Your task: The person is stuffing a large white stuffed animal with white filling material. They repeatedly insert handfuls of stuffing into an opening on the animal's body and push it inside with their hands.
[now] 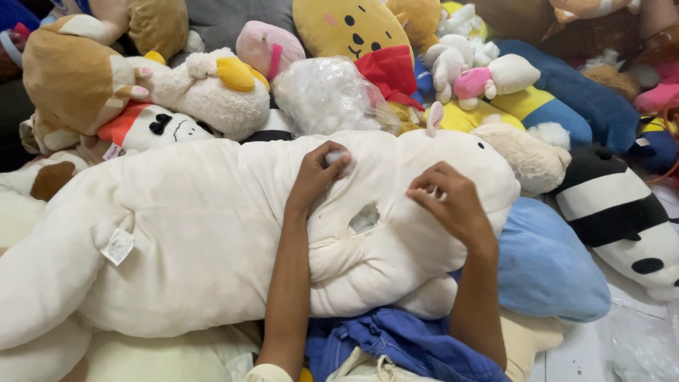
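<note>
Head view: a large cream plush (205,233) lies across the person's lap, its length running from lower left to upper right, with an open seam hole (364,218) near its middle, between the two hands. A small white square tag (117,246) is sewn to the plush at left; its print is too small to make out. A second small tag (113,151) hangs under the white-and-orange toy (159,127) at upper left. A clear plastic bag (327,95) of white stuffing sits just behind the plush, touching its upper edge. The left hand (317,173) rests on the plush above the hole, fingers (339,164) pinched on a small white tuft (337,157) of stuffing. The right hand (449,198) hovers over the plush to the right of the hole, wrist bent, fingers (423,189) curled inward; whether they hold anything cannot be told. Both forearms rise from the bottom edge, the left nearly vertical. A blue garment (396,346) lies under the plush at bottom centre, partly hidden. A blue pillow (548,262) lies under the plush's head. A black-and-white striped toy (622,219) is cut off at the right edge. A yellow bear (350,28) and other toys crowd the top, most cut off by the frame.
</note>
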